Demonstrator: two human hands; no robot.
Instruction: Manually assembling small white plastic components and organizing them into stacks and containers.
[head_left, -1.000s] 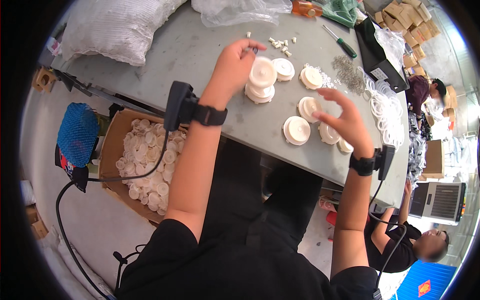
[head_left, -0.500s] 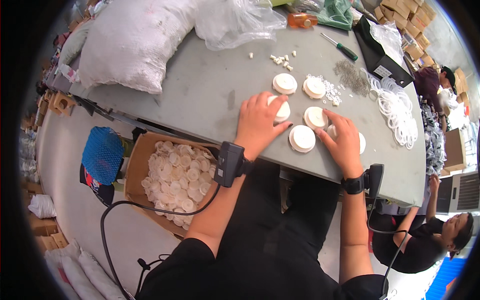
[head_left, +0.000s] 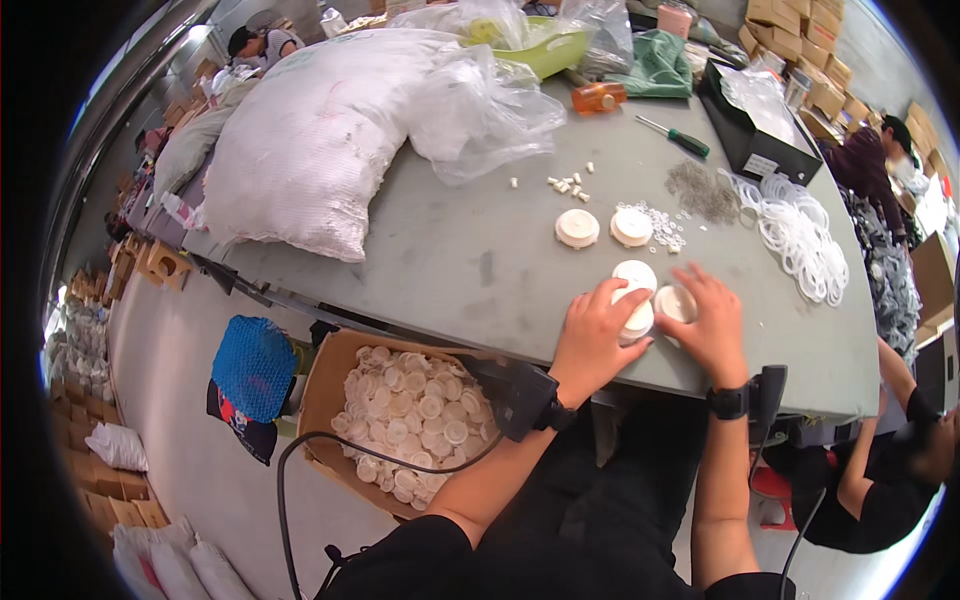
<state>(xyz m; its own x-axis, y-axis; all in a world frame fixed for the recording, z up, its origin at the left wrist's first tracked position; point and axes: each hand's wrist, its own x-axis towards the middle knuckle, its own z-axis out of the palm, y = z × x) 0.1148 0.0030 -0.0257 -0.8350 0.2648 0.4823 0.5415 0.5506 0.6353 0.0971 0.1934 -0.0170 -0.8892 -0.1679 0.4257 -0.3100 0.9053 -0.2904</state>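
Observation:
Near the front edge of the grey table, my left hand (head_left: pixel 603 332) is closed round a white round plastic disc (head_left: pixel 634 318), thumb at its near side. Just behind that disc, and partly overlapped by it, is another white disc (head_left: pixel 635 272). My right hand (head_left: pixel 712 325) grips a further white disc (head_left: pixel 677 303) at its right side, fingers slightly blurred; whether more lie under this palm is hidden. Farther back stand two stepped white discs, a left one (head_left: pixel 577 228) and a right one (head_left: pixel 631 226), next to small white rings (head_left: pixel 664 232).
Small white plugs (head_left: pixel 572 187), a green-handled screwdriver (head_left: pixel 675 137), a pile of tiny metal parts (head_left: pixel 703 192) and white loops (head_left: pixel 795 240) lie farther back. A stuffed white sack (head_left: pixel 300 140) covers the left. Below the table edge stands a carton (head_left: pixel 325 410) of translucent discs. Someone sits at right.
My left hand has moved right with its disc, close to my right hand. The front discs now sit grouped between both hands. The view has shifted, showing more of the table's far side.

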